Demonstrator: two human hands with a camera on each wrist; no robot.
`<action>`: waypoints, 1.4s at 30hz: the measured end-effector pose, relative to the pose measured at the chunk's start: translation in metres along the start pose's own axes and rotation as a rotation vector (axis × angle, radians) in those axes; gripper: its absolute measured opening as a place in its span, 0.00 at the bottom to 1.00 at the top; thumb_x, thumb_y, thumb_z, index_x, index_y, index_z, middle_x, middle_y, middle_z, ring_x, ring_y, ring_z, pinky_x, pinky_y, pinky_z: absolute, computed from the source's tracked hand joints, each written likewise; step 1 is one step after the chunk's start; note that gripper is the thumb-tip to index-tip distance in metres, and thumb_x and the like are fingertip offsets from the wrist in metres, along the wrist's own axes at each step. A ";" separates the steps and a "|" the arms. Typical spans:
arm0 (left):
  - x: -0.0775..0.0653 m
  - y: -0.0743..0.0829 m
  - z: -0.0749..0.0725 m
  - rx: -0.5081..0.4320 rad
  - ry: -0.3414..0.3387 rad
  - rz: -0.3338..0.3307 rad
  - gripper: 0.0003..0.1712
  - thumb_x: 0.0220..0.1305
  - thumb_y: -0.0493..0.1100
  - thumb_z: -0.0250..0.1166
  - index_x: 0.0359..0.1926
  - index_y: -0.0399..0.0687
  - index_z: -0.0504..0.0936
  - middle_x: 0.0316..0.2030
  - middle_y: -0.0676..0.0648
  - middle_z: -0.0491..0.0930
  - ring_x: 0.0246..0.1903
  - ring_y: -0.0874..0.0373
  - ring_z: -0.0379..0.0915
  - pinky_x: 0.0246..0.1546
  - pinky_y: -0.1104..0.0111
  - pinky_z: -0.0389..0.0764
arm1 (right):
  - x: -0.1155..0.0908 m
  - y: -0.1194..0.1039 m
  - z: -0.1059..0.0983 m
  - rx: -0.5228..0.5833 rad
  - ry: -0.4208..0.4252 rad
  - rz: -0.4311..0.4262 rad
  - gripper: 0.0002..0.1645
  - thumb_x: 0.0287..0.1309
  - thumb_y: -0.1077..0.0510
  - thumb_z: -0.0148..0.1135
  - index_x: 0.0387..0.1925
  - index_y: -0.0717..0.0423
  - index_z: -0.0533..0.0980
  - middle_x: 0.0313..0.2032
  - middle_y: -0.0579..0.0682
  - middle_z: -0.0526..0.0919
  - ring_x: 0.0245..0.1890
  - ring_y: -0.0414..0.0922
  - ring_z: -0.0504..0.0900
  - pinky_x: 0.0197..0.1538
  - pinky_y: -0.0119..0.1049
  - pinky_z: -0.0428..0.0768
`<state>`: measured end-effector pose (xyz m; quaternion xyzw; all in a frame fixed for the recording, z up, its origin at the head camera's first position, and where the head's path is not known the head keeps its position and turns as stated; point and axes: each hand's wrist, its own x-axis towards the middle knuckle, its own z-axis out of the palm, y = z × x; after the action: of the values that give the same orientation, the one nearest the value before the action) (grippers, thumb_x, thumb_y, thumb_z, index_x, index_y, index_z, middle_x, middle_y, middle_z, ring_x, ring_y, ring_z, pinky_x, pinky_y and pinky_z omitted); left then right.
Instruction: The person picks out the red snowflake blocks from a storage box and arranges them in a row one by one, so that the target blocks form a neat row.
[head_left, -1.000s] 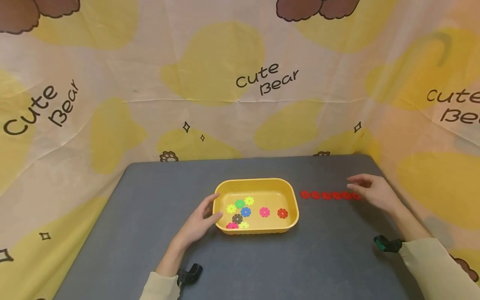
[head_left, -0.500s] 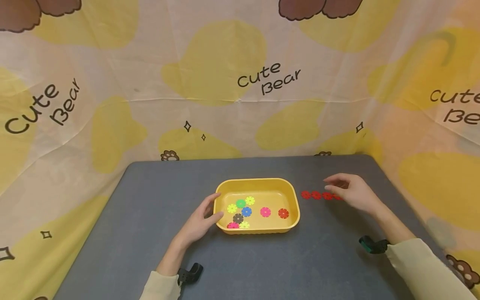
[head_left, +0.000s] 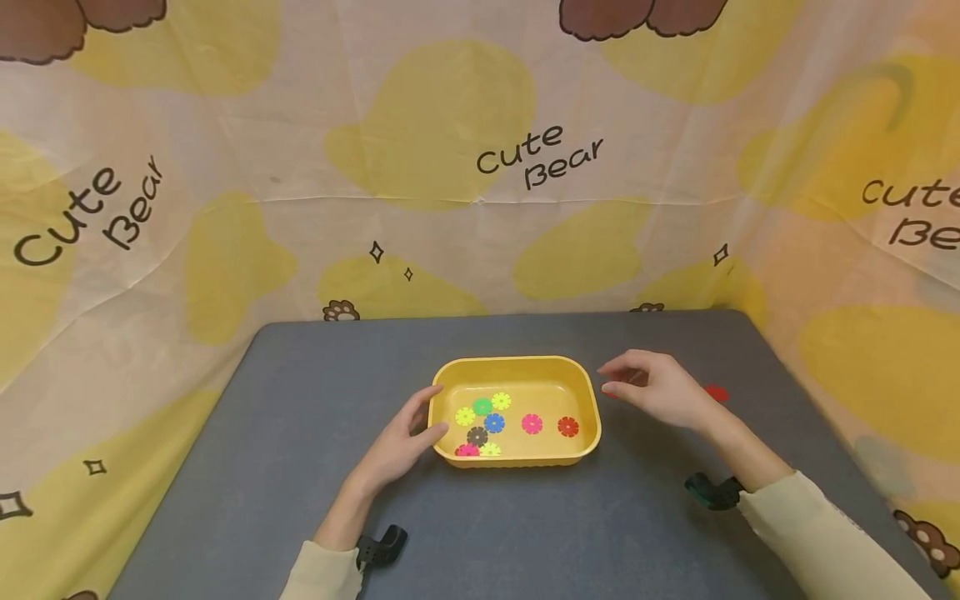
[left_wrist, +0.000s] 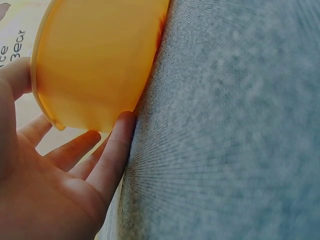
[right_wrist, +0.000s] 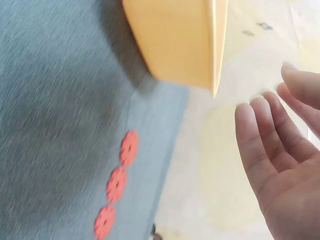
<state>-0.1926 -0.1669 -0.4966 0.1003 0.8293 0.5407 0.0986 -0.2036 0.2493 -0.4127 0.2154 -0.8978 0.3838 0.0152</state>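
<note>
A yellow plastic tray (head_left: 516,462) sits on the table with several snowflake discs inside, among them a blue disc (head_left: 493,423), a pink one (head_left: 532,424) and a red one (head_left: 567,427). My left hand (head_left: 396,440) grips the tray's left end, thumb and index fingertip at the rim. Lower fingers (left_wrist: 116,152) touch its outer wall in the left wrist view. Just right of the tray hovers my right hand (head_left: 660,388), fingers loosely bent, nothing between them. It covers most of a row of red snowflake discs (right_wrist: 116,184); one red disc (head_left: 716,392) shows beyond it.
A dark grey table (head_left: 337,358) carries everything. Behind it and at both sides hangs a printed cloth (head_left: 420,125) with yellow patches and lettering. Dark wrist straps (head_left: 382,546) circle both wrists.
My right hand has moved left along the row of red discs, from its right end to near the tray. The left hand and tray hold their place; no disc appears lifted.
</note>
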 end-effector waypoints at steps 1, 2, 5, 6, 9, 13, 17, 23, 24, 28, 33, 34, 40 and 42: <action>0.000 0.000 0.000 0.001 0.000 0.001 0.37 0.69 0.51 0.68 0.75 0.64 0.63 0.77 0.46 0.57 0.74 0.37 0.55 0.68 0.39 0.61 | 0.002 -0.002 0.002 -0.007 -0.002 -0.015 0.14 0.60 0.60 0.73 0.48 0.56 0.84 0.38 0.42 0.84 0.37 0.43 0.83 0.42 0.38 0.84; 0.000 0.000 0.000 0.002 0.000 0.002 0.37 0.69 0.51 0.68 0.75 0.64 0.63 0.77 0.46 0.57 0.74 0.37 0.55 0.68 0.39 0.61 | 0.003 -0.005 0.004 -0.009 -0.007 -0.027 0.14 0.60 0.61 0.73 0.48 0.56 0.84 0.37 0.41 0.84 0.36 0.42 0.83 0.42 0.38 0.84; 0.000 0.000 0.000 0.002 -0.001 0.004 0.37 0.69 0.51 0.68 0.75 0.64 0.63 0.77 0.46 0.56 0.74 0.38 0.55 0.68 0.39 0.62 | 0.007 -0.011 0.011 -0.010 -0.022 -0.060 0.14 0.59 0.62 0.74 0.47 0.56 0.85 0.37 0.40 0.83 0.37 0.40 0.82 0.42 0.39 0.84; 0.000 0.000 0.000 0.004 -0.001 0.003 0.37 0.69 0.51 0.67 0.75 0.64 0.63 0.77 0.46 0.56 0.74 0.38 0.55 0.68 0.39 0.61 | 0.008 -0.013 0.012 -0.009 -0.026 -0.069 0.14 0.58 0.63 0.74 0.47 0.56 0.85 0.36 0.39 0.83 0.37 0.40 0.82 0.42 0.39 0.84; 0.001 -0.001 0.000 0.005 0.000 -0.001 0.37 0.69 0.52 0.68 0.75 0.64 0.63 0.77 0.46 0.57 0.74 0.37 0.54 0.68 0.39 0.61 | 0.010 -0.017 0.018 -0.014 -0.034 -0.098 0.14 0.57 0.63 0.74 0.46 0.54 0.85 0.36 0.38 0.83 0.37 0.39 0.81 0.43 0.40 0.84; 0.002 -0.002 -0.001 0.003 0.002 0.000 0.37 0.69 0.51 0.68 0.75 0.62 0.63 0.77 0.45 0.57 0.74 0.37 0.55 0.68 0.39 0.62 | 0.013 -0.020 0.023 -0.006 -0.040 -0.129 0.14 0.57 0.63 0.75 0.46 0.52 0.85 0.37 0.37 0.84 0.37 0.38 0.81 0.43 0.39 0.84; 0.002 -0.002 -0.001 -0.002 0.003 0.005 0.38 0.69 0.50 0.68 0.75 0.61 0.63 0.77 0.45 0.57 0.73 0.37 0.56 0.68 0.39 0.62 | 0.016 -0.024 0.028 0.021 -0.071 -0.128 0.14 0.58 0.62 0.74 0.46 0.53 0.85 0.37 0.37 0.83 0.38 0.38 0.82 0.44 0.38 0.84; 0.001 -0.002 -0.002 0.008 0.002 0.002 0.38 0.69 0.52 0.67 0.75 0.63 0.63 0.77 0.46 0.57 0.74 0.37 0.55 0.68 0.39 0.61 | 0.021 -0.027 0.038 0.005 -0.114 -0.122 0.14 0.59 0.61 0.74 0.47 0.53 0.85 0.36 0.37 0.83 0.38 0.39 0.80 0.42 0.36 0.82; 0.001 -0.002 -0.002 0.010 0.001 0.002 0.38 0.69 0.52 0.67 0.75 0.63 0.63 0.77 0.46 0.57 0.74 0.37 0.55 0.68 0.40 0.61 | 0.022 -0.026 0.040 0.002 -0.120 -0.127 0.14 0.59 0.60 0.74 0.47 0.54 0.84 0.36 0.37 0.83 0.38 0.39 0.80 0.41 0.35 0.82; 0.002 -0.003 -0.001 0.011 0.000 0.002 0.38 0.69 0.52 0.67 0.76 0.62 0.63 0.77 0.45 0.57 0.74 0.37 0.54 0.69 0.40 0.60 | 0.027 -0.026 0.047 -0.009 -0.156 -0.132 0.14 0.59 0.61 0.73 0.48 0.54 0.84 0.36 0.37 0.83 0.37 0.39 0.80 0.41 0.35 0.82; 0.002 -0.002 -0.001 0.017 0.003 0.000 0.38 0.70 0.52 0.67 0.76 0.63 0.63 0.77 0.45 0.57 0.74 0.36 0.54 0.69 0.39 0.60 | 0.031 -0.027 0.054 -0.025 -0.199 -0.122 0.14 0.60 0.60 0.73 0.48 0.56 0.84 0.34 0.37 0.83 0.36 0.38 0.79 0.41 0.35 0.82; 0.002 -0.002 -0.001 0.018 0.002 0.001 0.38 0.70 0.51 0.67 0.76 0.62 0.63 0.77 0.45 0.57 0.74 0.36 0.55 0.69 0.39 0.60 | 0.031 -0.027 0.055 -0.028 -0.206 -0.115 0.14 0.60 0.60 0.72 0.48 0.56 0.84 0.34 0.37 0.83 0.36 0.38 0.79 0.41 0.35 0.82; 0.002 -0.001 0.000 0.021 0.002 0.001 0.38 0.70 0.50 0.67 0.76 0.62 0.62 0.77 0.45 0.57 0.73 0.37 0.56 0.68 0.39 0.62 | 0.033 -0.027 0.063 -0.031 -0.231 -0.110 0.15 0.61 0.59 0.72 0.48 0.61 0.84 0.34 0.38 0.83 0.36 0.39 0.79 0.40 0.34 0.82; 0.002 -0.001 0.000 0.015 0.002 0.007 0.38 0.70 0.50 0.67 0.76 0.62 0.62 0.77 0.45 0.57 0.73 0.37 0.57 0.68 0.39 0.62 | 0.035 -0.027 0.065 -0.031 -0.240 -0.114 0.14 0.61 0.60 0.71 0.48 0.61 0.84 0.34 0.39 0.83 0.36 0.39 0.79 0.40 0.34 0.82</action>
<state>-0.1940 -0.1667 -0.4980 0.1033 0.8332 0.5348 0.0954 -0.2156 0.1748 -0.4333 0.3100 -0.8853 0.3399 -0.0672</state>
